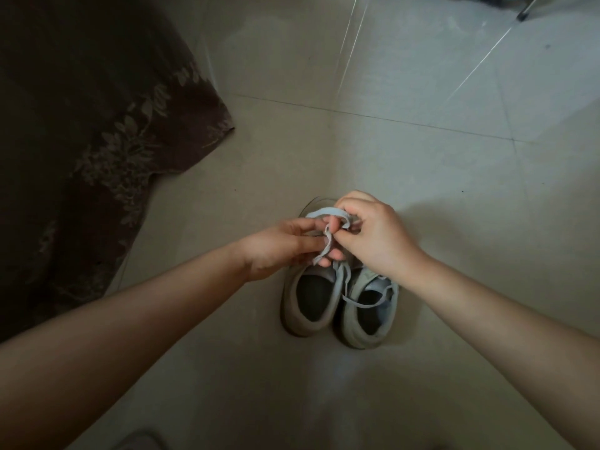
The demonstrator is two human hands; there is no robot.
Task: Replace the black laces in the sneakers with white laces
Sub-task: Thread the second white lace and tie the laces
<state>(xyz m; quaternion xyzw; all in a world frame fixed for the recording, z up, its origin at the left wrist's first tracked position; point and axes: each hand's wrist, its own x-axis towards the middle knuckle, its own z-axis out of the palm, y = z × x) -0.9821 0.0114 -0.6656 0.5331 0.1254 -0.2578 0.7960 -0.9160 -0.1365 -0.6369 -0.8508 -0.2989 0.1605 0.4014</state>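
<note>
A: What is nearest to the camera?

B: Two bare forearms come in from the bottom corners and meet over a pair of sneakers. The left sneaker and the right sneaker stand side by side on the floor, touching, with the heels toward the person and the dark openings facing up.

A: And the hands?

B: The left hand has its fingers curled, and the fingertips pinch a white lace. The right hand is also curled, and its thumb and fingers pinch the same lace from the other side. The lace makes a loop above the fingers, and one end hangs down between the two hands. Both hands are above the front part of the sneakers and hide it.

A: Is there other lace?

B: Yes, a loose white lace end lies across the opening of the right sneaker. I cannot see any black lace.

A: How much room is around the shoes?

B: The tiled floor is open on the right and beyond the shoes. On the left, well apart from the sneakers, a dark brown cloth with a leaf pattern hangs down to the floor; its edge runs diagonally.

A: And farther away?

B: The pale glossy tiles with thin joints continue, and at the top right stands a thin metal leg. The light is dim.
</note>
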